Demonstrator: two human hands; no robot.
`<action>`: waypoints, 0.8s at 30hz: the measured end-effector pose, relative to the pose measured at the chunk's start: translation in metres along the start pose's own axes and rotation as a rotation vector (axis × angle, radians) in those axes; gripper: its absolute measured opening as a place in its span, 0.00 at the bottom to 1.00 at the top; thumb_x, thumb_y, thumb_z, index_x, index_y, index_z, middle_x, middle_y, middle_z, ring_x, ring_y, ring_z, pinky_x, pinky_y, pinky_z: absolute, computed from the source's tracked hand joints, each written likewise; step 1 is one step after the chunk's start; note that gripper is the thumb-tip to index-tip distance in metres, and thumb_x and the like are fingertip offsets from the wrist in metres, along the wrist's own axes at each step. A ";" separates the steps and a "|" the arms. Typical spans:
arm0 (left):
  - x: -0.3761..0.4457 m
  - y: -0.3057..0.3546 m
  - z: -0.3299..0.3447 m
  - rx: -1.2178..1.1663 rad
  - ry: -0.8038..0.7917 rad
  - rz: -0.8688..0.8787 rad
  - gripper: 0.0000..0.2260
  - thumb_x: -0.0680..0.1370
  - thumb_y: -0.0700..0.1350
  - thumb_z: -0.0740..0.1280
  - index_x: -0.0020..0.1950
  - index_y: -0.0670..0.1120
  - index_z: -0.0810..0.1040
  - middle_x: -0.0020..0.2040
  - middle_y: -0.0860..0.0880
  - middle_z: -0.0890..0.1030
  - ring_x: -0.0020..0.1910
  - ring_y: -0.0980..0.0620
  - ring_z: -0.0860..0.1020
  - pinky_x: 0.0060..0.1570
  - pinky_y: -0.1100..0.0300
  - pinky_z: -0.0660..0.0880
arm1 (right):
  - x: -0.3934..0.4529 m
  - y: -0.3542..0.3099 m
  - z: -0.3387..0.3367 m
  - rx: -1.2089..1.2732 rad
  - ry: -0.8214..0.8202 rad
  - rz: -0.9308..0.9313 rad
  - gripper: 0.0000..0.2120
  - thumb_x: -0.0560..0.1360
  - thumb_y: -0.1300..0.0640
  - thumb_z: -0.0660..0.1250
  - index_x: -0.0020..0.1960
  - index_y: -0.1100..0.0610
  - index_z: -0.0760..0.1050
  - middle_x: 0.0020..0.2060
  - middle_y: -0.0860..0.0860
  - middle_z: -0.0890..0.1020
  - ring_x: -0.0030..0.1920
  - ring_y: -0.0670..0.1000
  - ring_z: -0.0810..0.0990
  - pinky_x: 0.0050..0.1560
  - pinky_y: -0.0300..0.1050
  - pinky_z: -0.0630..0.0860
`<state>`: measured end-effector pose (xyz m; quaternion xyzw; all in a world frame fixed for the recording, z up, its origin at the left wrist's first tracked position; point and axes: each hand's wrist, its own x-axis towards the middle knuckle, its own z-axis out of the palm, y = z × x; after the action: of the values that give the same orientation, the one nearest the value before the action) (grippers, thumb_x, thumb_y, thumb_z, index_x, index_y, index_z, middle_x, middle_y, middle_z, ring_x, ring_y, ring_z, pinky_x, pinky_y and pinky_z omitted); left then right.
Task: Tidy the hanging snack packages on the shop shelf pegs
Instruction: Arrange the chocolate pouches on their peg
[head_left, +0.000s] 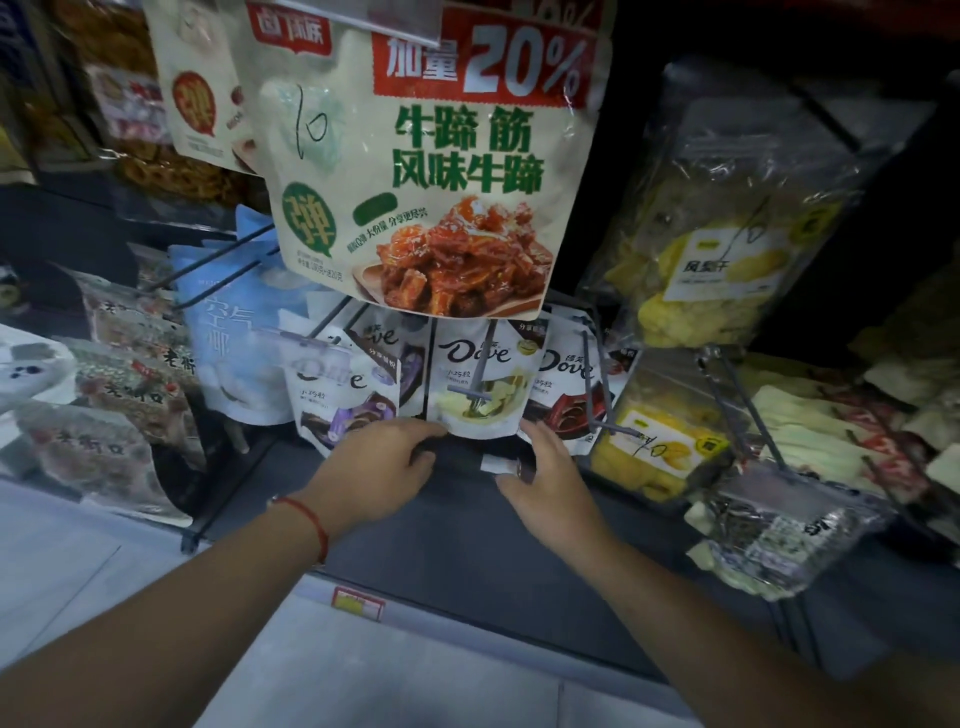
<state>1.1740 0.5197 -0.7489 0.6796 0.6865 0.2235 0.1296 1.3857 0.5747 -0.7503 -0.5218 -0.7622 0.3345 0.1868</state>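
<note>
The left hand (382, 470) and the right hand (545, 470), fingers curled, hold the bottom corners of the white Dove pouch (480, 382).

A dark shelf (467, 525) runs under the pegs. Its front edge carries a red-and-yellow price tag (358, 604). Right of the tag, clear bags of pale snacks (769, 540) lie flat on the shelf. Left of the tag, printed packets (98, 457) lean together.
</note>
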 end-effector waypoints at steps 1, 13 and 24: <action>-0.006 -0.001 -0.004 0.009 0.014 -0.020 0.18 0.79 0.47 0.63 0.69 0.53 0.74 0.66 0.51 0.77 0.62 0.50 0.75 0.60 0.57 0.72 | -0.006 0.000 -0.001 -0.040 -0.016 -0.015 0.33 0.77 0.53 0.65 0.78 0.51 0.56 0.78 0.47 0.53 0.77 0.47 0.53 0.64 0.35 0.56; -0.047 -0.027 -0.027 0.171 -0.028 -0.110 0.24 0.78 0.47 0.66 0.74 0.53 0.68 0.78 0.46 0.58 0.74 0.44 0.62 0.68 0.52 0.66 | -0.033 -0.035 0.008 -0.161 -0.053 -0.064 0.33 0.77 0.50 0.65 0.78 0.48 0.54 0.79 0.49 0.50 0.78 0.50 0.49 0.75 0.52 0.56; -0.057 -0.052 -0.032 0.275 -0.143 -0.213 0.35 0.79 0.50 0.64 0.80 0.55 0.47 0.80 0.44 0.42 0.78 0.41 0.48 0.70 0.48 0.62 | -0.053 -0.074 0.049 -0.164 -0.127 -0.156 0.34 0.77 0.51 0.65 0.78 0.48 0.54 0.79 0.47 0.49 0.78 0.51 0.48 0.76 0.53 0.52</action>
<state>1.1156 0.4597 -0.7530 0.6285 0.7678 0.0636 0.1070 1.3254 0.4936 -0.7293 -0.4522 -0.8356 0.2878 0.1205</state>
